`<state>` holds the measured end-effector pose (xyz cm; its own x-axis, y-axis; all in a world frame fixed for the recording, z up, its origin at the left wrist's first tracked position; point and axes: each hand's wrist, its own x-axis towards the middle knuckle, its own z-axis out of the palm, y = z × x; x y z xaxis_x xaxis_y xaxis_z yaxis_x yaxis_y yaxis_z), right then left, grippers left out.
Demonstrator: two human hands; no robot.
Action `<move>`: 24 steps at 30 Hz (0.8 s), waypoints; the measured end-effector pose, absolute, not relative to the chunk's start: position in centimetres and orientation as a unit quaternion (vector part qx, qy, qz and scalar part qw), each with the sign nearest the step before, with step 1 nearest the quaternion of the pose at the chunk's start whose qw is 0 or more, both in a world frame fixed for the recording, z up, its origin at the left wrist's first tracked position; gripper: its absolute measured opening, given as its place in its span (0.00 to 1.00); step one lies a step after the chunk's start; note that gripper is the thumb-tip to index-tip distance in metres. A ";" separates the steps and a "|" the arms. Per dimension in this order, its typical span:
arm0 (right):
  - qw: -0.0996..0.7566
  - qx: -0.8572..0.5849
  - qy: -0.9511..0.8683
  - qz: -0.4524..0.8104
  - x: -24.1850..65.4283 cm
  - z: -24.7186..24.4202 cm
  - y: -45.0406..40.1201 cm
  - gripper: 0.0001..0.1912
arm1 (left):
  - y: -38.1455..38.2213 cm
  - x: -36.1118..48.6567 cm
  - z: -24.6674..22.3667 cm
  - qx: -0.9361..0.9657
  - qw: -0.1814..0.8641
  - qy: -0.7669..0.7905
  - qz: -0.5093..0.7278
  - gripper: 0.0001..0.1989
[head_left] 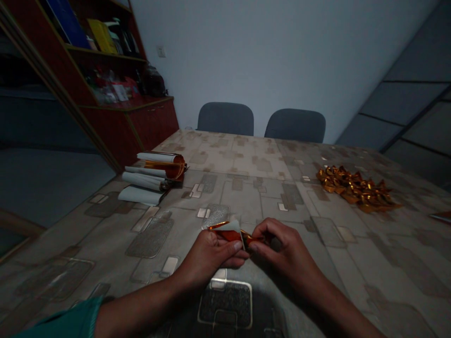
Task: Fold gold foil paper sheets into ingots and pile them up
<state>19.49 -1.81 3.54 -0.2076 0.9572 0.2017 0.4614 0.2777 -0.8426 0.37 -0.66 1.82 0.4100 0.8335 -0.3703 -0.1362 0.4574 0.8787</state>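
A small piece of shiny orange-gold foil paper with a pale back (230, 227) is held between my hands, partly folded, near the front middle of the table. My left hand (220, 251) grips it from the left, thumb on top and fingers beneath. On the right side, my right hand (278, 239) pinches the foil's other end between thumb and fingers. Curled sheets of the same foil, pale side out (144, 180), lie at the table's left. A cluster of folded shiny gold pieces (355, 188) rests on the right.
The table (243, 164) has a patterned cover. Two grey chairs (225, 118) (296, 124) stand at its far side, against the wall. A red-brown shelf cabinet (148, 122) is at the back left. Another flat object (442, 216) lies at the right edge.
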 end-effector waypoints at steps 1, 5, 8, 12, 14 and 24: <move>0.377 -0.501 -0.709 0.324 19.5 3.6 -1.8 0.03 | -0.7 0.4 1.8 0.403 0.735 0.432 0.332 0.24; 0.370 -0.496 -0.713 0.330 19.4 3.6 -1.8 0.06 | -0.9 0.5 1.6 0.417 0.736 0.421 0.328 0.25; 0.368 -0.488 -0.720 0.327 19.3 3.6 -1.7 0.08 | -0.9 0.5 1.6 0.429 0.733 0.415 0.325 0.25; 0.369 -0.466 -0.734 0.328 19.2 3.3 -1.8 0.08 | -0.9 0.6 1.7 0.427 0.734 0.414 0.329 0.26; 0.369 -0.465 -0.735 0.328 19.1 3.1 -1.8 0.08 | -0.9 0.6 1.7 0.421 0.736 0.417 0.328 0.26; 0.362 -0.468 -0.732 0.337 18.9 2.3 -1.6 0.06 | -0.9 0.5 1.3 0.393 0.748 0.419 0.332 0.22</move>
